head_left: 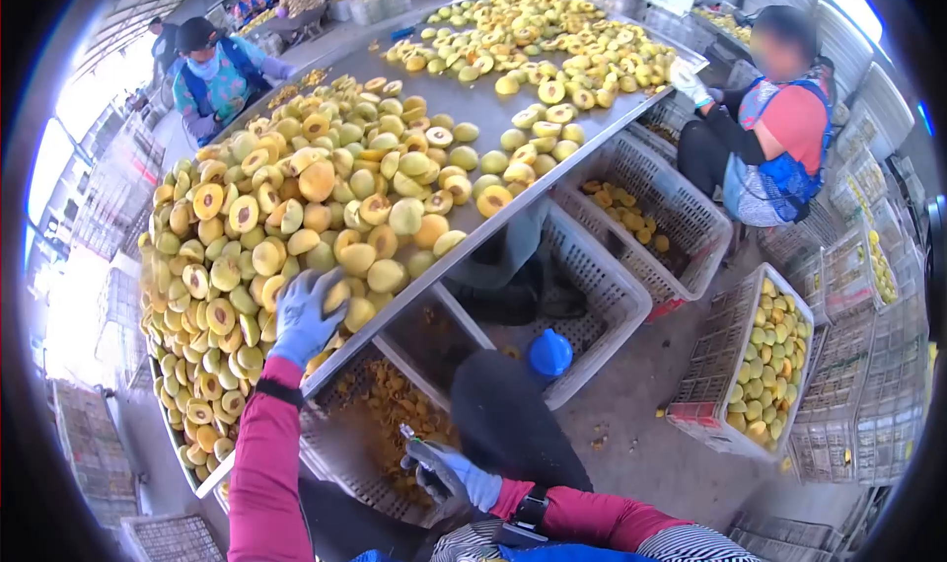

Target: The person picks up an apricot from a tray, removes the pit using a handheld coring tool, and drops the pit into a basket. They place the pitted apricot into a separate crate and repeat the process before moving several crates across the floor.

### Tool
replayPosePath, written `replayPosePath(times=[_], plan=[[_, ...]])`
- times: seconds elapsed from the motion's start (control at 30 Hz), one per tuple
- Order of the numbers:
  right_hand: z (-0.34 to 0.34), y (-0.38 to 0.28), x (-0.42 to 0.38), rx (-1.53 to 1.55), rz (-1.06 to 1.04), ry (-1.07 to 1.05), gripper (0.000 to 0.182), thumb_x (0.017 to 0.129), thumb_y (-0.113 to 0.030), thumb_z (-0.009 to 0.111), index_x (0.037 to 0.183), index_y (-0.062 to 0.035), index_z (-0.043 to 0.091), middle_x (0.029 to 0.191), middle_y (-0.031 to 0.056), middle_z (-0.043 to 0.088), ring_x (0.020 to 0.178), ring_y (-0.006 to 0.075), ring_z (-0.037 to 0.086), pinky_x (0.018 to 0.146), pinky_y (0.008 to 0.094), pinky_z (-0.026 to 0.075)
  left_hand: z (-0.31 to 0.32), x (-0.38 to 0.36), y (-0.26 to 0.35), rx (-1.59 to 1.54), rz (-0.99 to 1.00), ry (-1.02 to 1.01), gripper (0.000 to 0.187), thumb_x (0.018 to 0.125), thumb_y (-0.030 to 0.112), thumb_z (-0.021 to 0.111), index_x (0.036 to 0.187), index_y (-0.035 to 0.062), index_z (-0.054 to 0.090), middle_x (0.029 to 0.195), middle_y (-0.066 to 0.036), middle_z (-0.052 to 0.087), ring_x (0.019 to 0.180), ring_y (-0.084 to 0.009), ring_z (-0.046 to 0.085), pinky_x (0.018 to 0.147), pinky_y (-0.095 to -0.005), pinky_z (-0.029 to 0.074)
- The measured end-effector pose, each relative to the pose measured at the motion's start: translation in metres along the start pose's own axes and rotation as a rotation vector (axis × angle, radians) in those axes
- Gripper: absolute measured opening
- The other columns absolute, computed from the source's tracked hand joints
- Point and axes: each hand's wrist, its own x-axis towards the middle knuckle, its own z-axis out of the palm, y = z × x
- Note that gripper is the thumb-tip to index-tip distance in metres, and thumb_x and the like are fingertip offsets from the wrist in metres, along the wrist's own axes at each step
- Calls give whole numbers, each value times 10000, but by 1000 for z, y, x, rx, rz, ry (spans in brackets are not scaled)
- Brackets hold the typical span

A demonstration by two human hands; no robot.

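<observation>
My left hand [308, 315], in a light blue glove, rests on the near edge of a big pile of halved yellow-green fruit [286, 197], its fingers bent around a fruit piece. My right hand [454, 473], in a grey and blue glove, is low over my lap, closed around a small metal tool [407, 431] whose tip points up and left. Under it stands a crate [330, 458] with orange-brown scraps [395, 404]. The fruit lies on a metal table [365, 69] with a raised rim.
Crates line the table's near side, one holding a blue round object [549, 353]. A full fruit crate [760, 365] stands on the floor at right. One person [789, 128] sits at the far right; another [212, 74] is across the table at left.
</observation>
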Motion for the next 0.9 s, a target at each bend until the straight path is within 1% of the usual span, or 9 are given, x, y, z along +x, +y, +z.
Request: replayPosePath(times=[0.4,0.47,0.6,0.63,0.67,0.7,0.73,0.87,0.9], plan=[[-4,19,14,-33,-31,-86,426,868,-534,570,960,-119,597,573,7,535,414,122,495,379,262,385,3,-124,-57,227,-276,66,694,692,275,727,1336,221,473,1283,-123,454,1223,-297,418,1094,-485,224],[5,21,18,166,-111,36,360,899,-461,566,1029,-126,584,616,5,558,432,130,512,369,277,383,-7,-119,-31,150,-317,288,684,708,199,733,1338,157,468,1205,-180,471,1126,-369,459,1002,-460,347],[33,-22,4,130,-536,47,309,896,-280,628,1117,-74,560,929,-17,592,776,35,533,640,166,430,-43,-126,67,-214,-313,259,744,654,205,784,1323,123,470,1188,-195,477,1071,-390,493,901,-469,431],[29,-34,2,-448,-661,198,167,943,-87,515,1103,-42,526,908,57,579,830,132,585,756,254,496,-49,-130,85,-199,-285,102,762,627,222,797,1311,124,475,1202,-194,478,1070,-387,509,887,-467,450],[54,-59,-22,-530,-601,241,118,914,-64,553,1028,-35,561,927,55,586,797,134,589,705,244,502,-45,-138,98,-50,-218,40,762,615,217,793,1303,131,478,1222,-189,476,1053,-383,530,858,-451,479],[51,-56,-14,187,-475,-23,83,897,-60,577,974,-27,583,914,46,597,756,110,585,656,211,494,-52,-138,106,-321,-191,-37,751,621,220,779,1300,121,476,1212,-186,479,1027,-376,548,825,-424,499],[48,-55,-1,-214,-572,84,119,881,-87,614,977,-26,579,846,27,605,719,82,584,609,187,480,-45,-145,105,-257,-83,-26,735,634,193,759,1302,105,467,1196,-179,484,1014,-362,562,787,-410,513],[62,-68,-10,-207,-373,163,242,867,-171,664,1037,-20,582,766,11,627,549,29,520,451,159,399,-39,-167,92,-718,-88,12,782,677,100,734,1371,50,377,1229,-129,480,1025,-276,546,857,-361,468],[58,-76,-18,-253,-326,107,285,857,-172,679,1080,-22,584,808,29,646,513,24,497,417,157,378,-40,-178,92,-1036,-352,-58,750,718,107,714,1376,30,364,1260,-112,472,1029,-242,544,883,-341,454]])
